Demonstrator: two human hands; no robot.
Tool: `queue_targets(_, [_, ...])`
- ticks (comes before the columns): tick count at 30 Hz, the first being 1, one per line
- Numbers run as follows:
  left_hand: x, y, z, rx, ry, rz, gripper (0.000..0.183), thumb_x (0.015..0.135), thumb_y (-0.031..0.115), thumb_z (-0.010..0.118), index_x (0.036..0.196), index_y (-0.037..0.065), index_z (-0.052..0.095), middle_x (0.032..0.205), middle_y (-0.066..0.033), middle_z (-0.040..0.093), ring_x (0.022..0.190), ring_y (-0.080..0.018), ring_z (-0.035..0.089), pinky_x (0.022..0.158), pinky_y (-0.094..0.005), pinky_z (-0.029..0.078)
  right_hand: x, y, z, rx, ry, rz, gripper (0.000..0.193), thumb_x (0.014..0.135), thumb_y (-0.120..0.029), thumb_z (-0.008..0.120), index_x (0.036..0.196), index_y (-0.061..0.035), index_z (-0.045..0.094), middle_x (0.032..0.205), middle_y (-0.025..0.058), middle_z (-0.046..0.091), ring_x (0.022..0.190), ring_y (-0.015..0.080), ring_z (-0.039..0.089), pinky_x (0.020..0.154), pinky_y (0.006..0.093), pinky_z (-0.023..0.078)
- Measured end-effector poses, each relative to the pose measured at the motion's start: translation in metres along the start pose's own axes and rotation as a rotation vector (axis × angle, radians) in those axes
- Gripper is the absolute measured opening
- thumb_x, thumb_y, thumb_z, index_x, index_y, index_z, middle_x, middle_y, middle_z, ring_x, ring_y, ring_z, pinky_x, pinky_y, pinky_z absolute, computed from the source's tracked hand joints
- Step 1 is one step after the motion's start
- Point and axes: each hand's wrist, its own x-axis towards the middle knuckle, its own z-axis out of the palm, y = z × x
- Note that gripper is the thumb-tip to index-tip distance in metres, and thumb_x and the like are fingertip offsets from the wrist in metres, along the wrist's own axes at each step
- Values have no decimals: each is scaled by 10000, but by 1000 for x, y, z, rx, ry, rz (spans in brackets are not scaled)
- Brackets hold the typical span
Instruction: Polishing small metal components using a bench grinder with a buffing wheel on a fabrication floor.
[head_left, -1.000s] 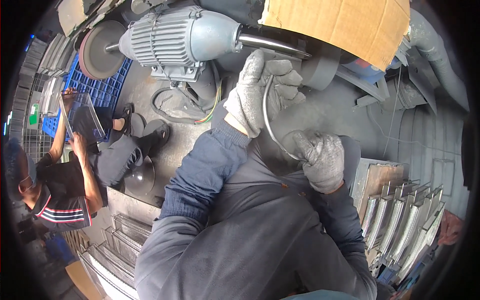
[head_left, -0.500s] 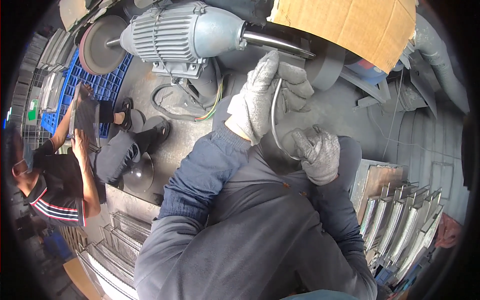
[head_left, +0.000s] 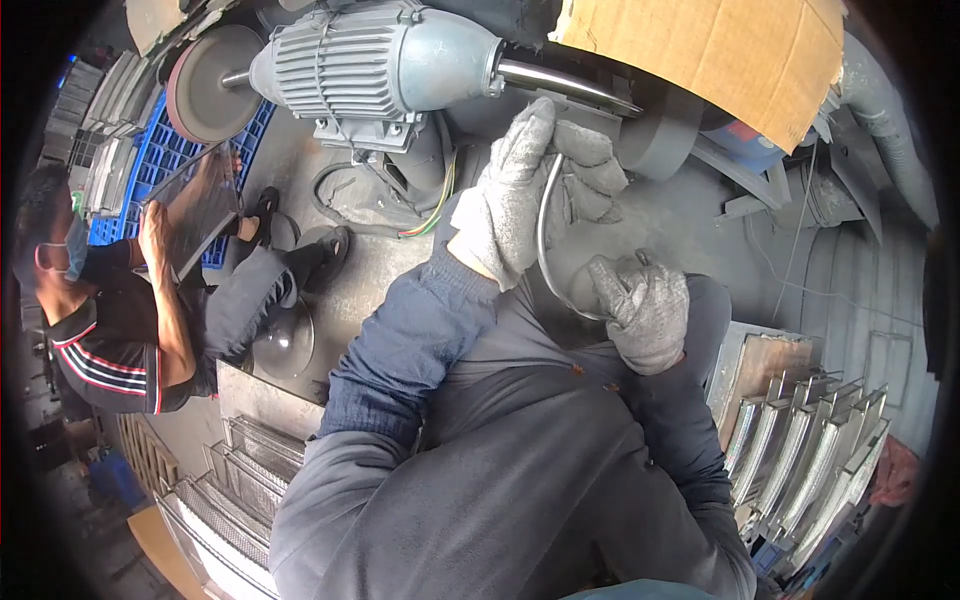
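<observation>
Both my hands wear grey-white, soiled work gloves. Between them runs a thin, shiny curved metal rod (head_left: 542, 235), bowed toward the left. My left hand (head_left: 515, 200), palm facing right, is closed round its upper end, fingers pointing up and folded over. Lower and nearer my lap, my right hand (head_left: 645, 310) grips the lower end with bent fingers. Whether the rod is the rim of a larger piece is hard to make out. Beyond my hands stands a grey finned motor (head_left: 345, 62), its steel shaft (head_left: 570, 85) reaching right to a wheel (head_left: 660, 135).
Cardboard (head_left: 700, 60) covers the wheel's top. Stacked mesh metal trays (head_left: 795, 450) stand at my right, and more mesh trays (head_left: 235, 490) at my left. A seated co-worker (head_left: 115, 340) holds a flat framed panel (head_left: 195, 205) near a blue pallet (head_left: 135, 200). Loose cables (head_left: 370, 225) lie below the motor.
My hands and the rod keep nearly the same pose. The view has shifted slightly. At left the co-worker's panel has tilted, showing its broad face.
</observation>
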Motion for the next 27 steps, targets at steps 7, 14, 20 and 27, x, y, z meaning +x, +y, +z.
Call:
queue_targets(7, [5,-1,-4,88,14,-27,548,1061,563,483,1152,58,673,1001,-131,716,889,-293,726,872,-565,607,6,4,-7,-10,54,-14,656,686,-102,712,1336,-154,644,932,69,673,939,321,673,829,484,518])
queue_targets(14, [60,-55,-74,193,438,-363,504,1054,546,512,1145,79,679,964,-92,720,785,-251,689,749,-461,608,-12,-4,-3,686,-34,412,329,903,-132,725,1231,-100,718,895,185,716,804,310,707,732,397,552])
queue_targets(20, [106,-149,-98,424,591,-497,403,1025,516,561,1057,129,667,918,-80,706,771,-263,667,725,-463,577,-38,30,18,1272,-6,1126,302,960,-211,726,1217,-53,722,989,117,771,861,198,705,806,347,550])
queue_targets(27, [142,-191,-172,8,362,-656,406,1081,459,454,1025,125,678,847,-90,684,750,-299,680,749,-544,594,-13,50,4,650,-114,946,315,951,-276,735,1173,-52,742,1008,172,762,915,318,731,810,386,560])
